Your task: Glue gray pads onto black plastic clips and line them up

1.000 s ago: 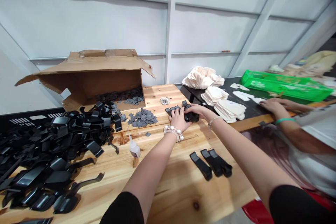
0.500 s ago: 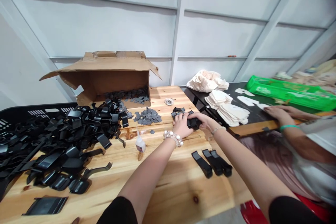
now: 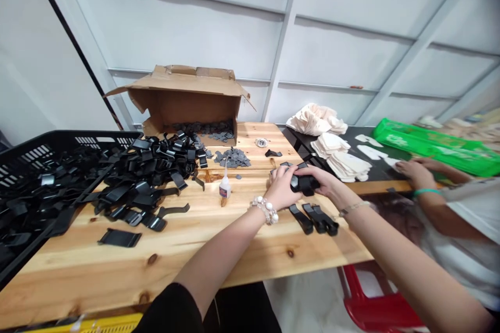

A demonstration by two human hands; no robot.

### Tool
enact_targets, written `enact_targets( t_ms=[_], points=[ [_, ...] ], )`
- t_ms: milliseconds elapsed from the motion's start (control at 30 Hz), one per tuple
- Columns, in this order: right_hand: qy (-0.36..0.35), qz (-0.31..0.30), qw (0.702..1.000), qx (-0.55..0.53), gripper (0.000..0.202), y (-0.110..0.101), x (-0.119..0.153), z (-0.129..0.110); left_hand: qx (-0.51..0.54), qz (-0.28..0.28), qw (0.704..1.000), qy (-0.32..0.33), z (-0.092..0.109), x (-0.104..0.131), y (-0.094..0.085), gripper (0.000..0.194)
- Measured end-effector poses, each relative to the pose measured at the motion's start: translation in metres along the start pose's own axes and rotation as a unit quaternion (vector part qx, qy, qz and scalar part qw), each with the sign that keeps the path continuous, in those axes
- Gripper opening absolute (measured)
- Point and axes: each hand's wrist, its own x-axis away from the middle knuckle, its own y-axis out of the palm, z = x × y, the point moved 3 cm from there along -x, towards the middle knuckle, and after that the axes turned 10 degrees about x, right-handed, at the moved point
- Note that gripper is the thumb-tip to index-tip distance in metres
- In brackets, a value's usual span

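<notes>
My left hand (image 3: 282, 187), with a pearl bracelet at the wrist, curls its fingers round the left side of a bunch of bent black plastic clips (image 3: 305, 185). From the right, my right hand (image 3: 326, 181) grips the same bunch. My fingers partly cover the clips, so how many there are is hidden. Just on the near side of my hands, a few long black clips (image 3: 317, 217) lie side by side on the wooden table (image 3: 250, 257). Beyond my hands rests one loose black clip (image 3: 273, 153).
A big heap of black clips (image 3: 148, 177) spills from a black crate (image 3: 97, 140) at left. Behind are a cardboard box (image 3: 183, 80), grey pads (image 3: 233, 157), a small glue bottle (image 3: 225, 187) and a round roll (image 3: 261, 142). At right, a co-worker's hands (image 3: 414, 170) handle white pieces.
The camera view has shifted. My hands have drawn the bunch of clips toward me, close to the laid-out clips, leaving one loose clip behind at the back.
</notes>
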Motion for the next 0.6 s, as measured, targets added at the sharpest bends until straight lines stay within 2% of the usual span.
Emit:
enact_targets(
  t_ms=[167, 300, 433, 500, 600],
  points=[
    [-0.006, 0.021, 0.999, -0.031, 0.028, 0.029, 0.045, -0.001, 0.025, -0.017, 0.999, 0.021, 0.023, 0.035, -0.025, 0.077],
    [-0.001, 0.01, 0.998, -0.064, 0.011, 0.073, 0.082, 0.01, 0.029, -0.018, 0.999, 0.014, 0.034, 0.083, -0.049, 0.077],
    [-0.011, -0.033, 0.996, -0.085, 0.008, 0.134, 0.118, 0.023, 0.019, -0.016, 1.0, -0.008, 0.042, 0.146, -0.084, 0.077],
    [-0.029, -0.067, 0.993, -0.097, 0.008, 0.171, 0.134, 0.025, 0.008, -0.007, 1.0, -0.023, 0.047, 0.181, -0.109, 0.078],
    [-0.046, -0.137, 0.983, -0.11, 0.019, 0.235, 0.155, 0.022, -0.021, 0.027, 0.998, -0.049, 0.058, 0.24, -0.154, 0.078]
  ],
)
